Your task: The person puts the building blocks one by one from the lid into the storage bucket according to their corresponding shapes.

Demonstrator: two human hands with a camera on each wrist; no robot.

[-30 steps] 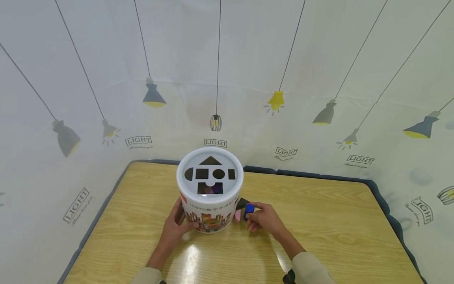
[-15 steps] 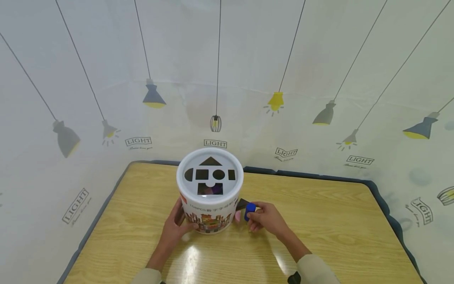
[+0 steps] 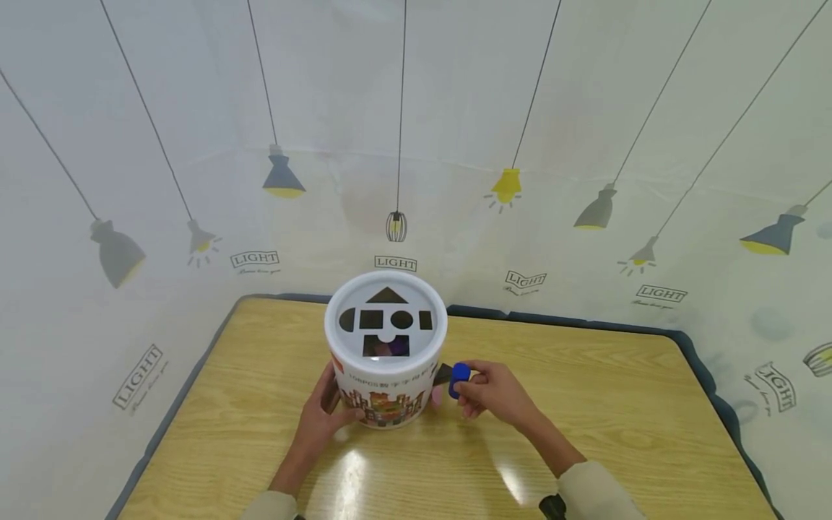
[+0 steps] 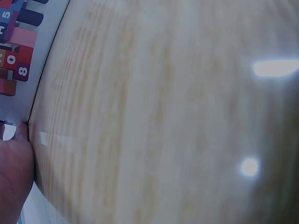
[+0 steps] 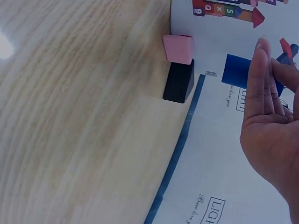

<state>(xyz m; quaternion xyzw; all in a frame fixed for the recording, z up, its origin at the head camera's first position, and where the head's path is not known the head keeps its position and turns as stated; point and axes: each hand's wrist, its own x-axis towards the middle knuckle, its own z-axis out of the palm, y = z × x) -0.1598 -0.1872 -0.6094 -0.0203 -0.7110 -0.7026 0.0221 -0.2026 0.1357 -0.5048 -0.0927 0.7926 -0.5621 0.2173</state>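
Note:
A white toy-block bucket point(image 3: 386, 404) stands on the table, its lid point(image 3: 370, 347) cut with a triangle, a circle, rectangles and other openings. My left hand point(image 3: 316, 422) holds the bucket's left side, thumb on the front and fingers partly hidden behind. To the right of the bucket, my right hand point(image 3: 499, 393) pinches a blue cylinder block point(image 3: 459, 380) between thumb and fingers, above the table. Beside the bucket's lower right side are a pink block point(image 5: 178, 49) and a black wedge-shaped block point(image 5: 179, 81). Dark and pinkish pieces show through the lid's front opening.
The wood-grain table point(image 3: 617, 419) extends on both sides of the bucket. Behind it hangs a pale sheet point(image 3: 455, 94) printed with lamps, and a dark blue strip point(image 3: 559, 321) runs along the table's back edge.
My right hand has shifted slightly right and upward with the blue cylinder block, away from the bucket. The bucket and my left hand have stayed in place.

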